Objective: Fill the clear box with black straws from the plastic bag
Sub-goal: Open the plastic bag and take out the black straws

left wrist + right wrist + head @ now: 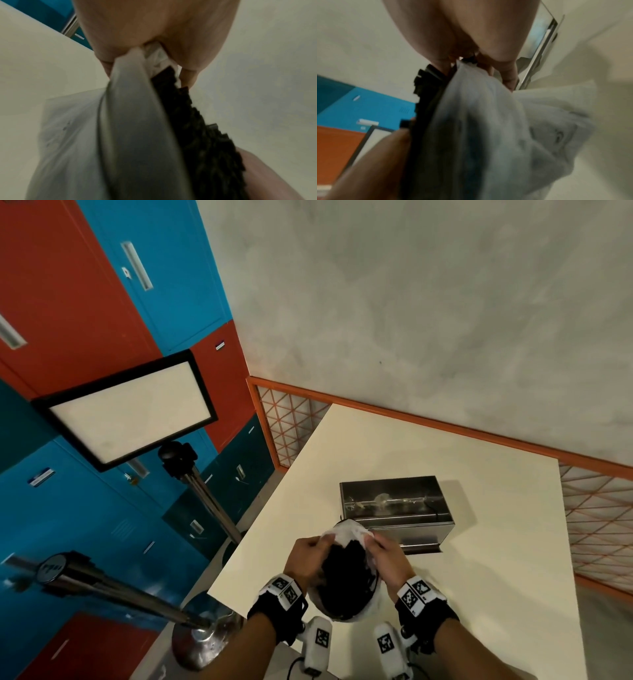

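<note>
A white plastic bag full of black straws is held upright over the near part of the cream table. My left hand pinches the bag's left rim, and my right hand pinches the right rim. The left wrist view shows fingers pinching the plastic bag beside the black straws. The right wrist view shows fingers gripping the plastic bag, with the black straws to its left. Just beyond the bag stands the clear box, which looks silvery.
An orange lattice railing borders the table's far and right sides. A framed light panel on a metal tripod stands to the left, in front of red and blue lockers. A second stand leans at lower left.
</note>
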